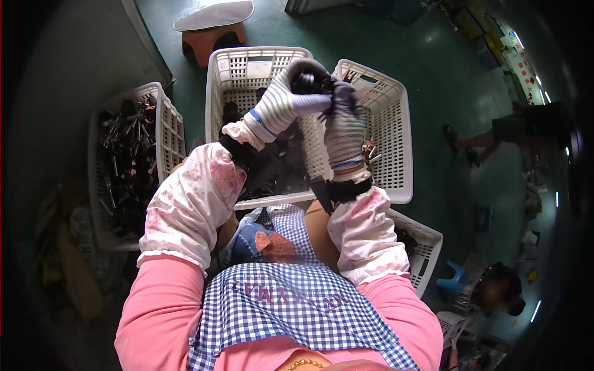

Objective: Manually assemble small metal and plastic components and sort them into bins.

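Note:
Both my hands wear striped knit gloves with grey coated fingers, held over the middle white basket (211,93). My left hand (278,102) curls its thumb and fingers round a glossy black rounded part (307,83); its exact kind is not clear. My right hand (345,120) meets it from the right, fingers bent in at the part's right side and smeared by motion. Whether its fingertips grip the same part is hidden. Below my hands, dark pieces (278,164) lie in the middle basket.
At left stands a white basket (168,123) heaped with black parts bearing metal prongs. Another white basket (405,142), at right, holds some small coppery pieces (369,151). Lower right is one more basket (427,247). A padded stool (213,25) stands beyond; people (495,133) are at far right.

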`<act>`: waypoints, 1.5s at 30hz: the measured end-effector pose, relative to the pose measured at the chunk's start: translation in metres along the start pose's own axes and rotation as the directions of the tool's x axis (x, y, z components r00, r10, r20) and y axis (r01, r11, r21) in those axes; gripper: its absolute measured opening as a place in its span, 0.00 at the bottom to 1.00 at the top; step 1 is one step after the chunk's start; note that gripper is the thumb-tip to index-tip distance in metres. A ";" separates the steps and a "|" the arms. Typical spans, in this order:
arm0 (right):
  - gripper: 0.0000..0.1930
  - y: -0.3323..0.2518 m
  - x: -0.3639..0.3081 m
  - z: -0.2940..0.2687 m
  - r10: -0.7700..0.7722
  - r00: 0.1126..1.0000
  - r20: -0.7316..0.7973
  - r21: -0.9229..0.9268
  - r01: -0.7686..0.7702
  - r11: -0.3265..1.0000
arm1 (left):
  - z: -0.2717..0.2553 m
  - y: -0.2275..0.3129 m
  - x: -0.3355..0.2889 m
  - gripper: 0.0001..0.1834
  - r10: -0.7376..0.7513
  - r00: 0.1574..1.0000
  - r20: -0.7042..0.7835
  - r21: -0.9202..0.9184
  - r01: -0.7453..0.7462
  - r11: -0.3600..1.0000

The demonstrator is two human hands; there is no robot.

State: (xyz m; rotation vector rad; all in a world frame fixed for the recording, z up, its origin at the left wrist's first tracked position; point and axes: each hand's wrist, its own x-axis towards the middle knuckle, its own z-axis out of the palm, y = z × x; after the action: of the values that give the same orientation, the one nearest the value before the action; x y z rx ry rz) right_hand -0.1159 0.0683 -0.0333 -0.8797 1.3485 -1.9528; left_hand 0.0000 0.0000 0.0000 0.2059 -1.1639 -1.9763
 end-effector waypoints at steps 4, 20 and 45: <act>0.11 0.001 -0.001 -0.008 -0.060 0.998 0.027 0.066 0.059 0.996 | 0.012 -0.007 -0.006 0.35 0.058 0.998 -0.001 0.285 -0.055 0.957; 0.12 -0.014 -0.013 0.008 -0.131 0.991 -0.025 0.282 0.132 0.950 | 0.010 0.001 -0.011 0.36 0.005 0.998 0.058 0.209 -0.017 0.978; 0.35 -0.062 -0.020 -0.058 0.259 0.734 0.628 -0.063 -0.284 0.957 | -0.029 0.043 -0.012 0.37 -0.115 0.975 0.191 -0.015 0.120 0.993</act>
State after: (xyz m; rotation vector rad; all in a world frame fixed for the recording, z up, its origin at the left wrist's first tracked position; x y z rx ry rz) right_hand -0.1565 0.1347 0.0059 -1.1184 0.9582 -1.2705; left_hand 0.0464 -0.0208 0.0143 0.0751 -1.2710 -2.1513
